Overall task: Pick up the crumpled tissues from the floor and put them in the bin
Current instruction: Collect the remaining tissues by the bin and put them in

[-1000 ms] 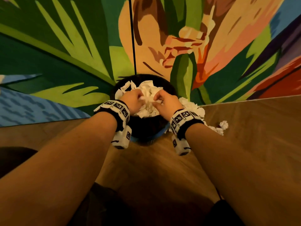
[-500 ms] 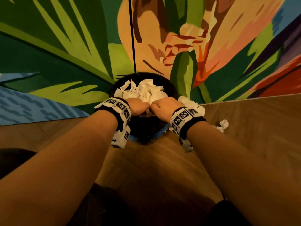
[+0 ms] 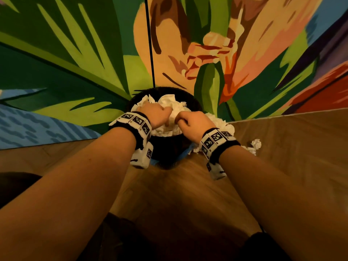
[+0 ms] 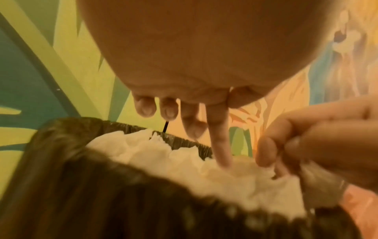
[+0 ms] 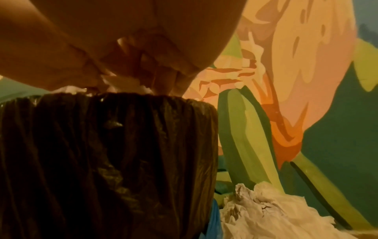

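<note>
**Both hands at the full bin, tissue heap at the rim**

Lower half of the head view: two bare forearms reach up the frame, each with a black wristband carrying white marker tiles [image 3: 216, 138]. Brown wood-grain floor [image 3: 293, 166] beneath.

Centre frame: round bin lined with a dark crinkled plastic bag [image 3: 167, 147], standing at the foot of the wall. White crumpled tissues in the bin [image 3: 169, 102] are heaped above its rim; surface creased, lumpy.

Left hand [image 3: 155, 114]: fingers loosely extended, forefinger tip pressing down on the heap (left wrist view, [image 4: 222, 145]); not clamped on anything.

Right hand [image 3: 192, 122]: fingers curled, pinching a wad of tissue at the rim's right side [image 4: 315, 176].

Just right of the bin, on the floor: more white crumpled tissues [image 5: 272, 215], partly behind the right wrist in the head view. One small separate ball [image 3: 256, 143] a little farther right.

Hard to make out: right fingertips are dark in the right wrist view; bin interior is hidden by the heap. A blue edge [image 5: 214, 218] shows at the bin's base; identity unclear.

Far: painted mural wall of green leaves and an orange flower [image 3: 244, 44], with a thin black vertical seam [image 3: 149, 44].
</note>
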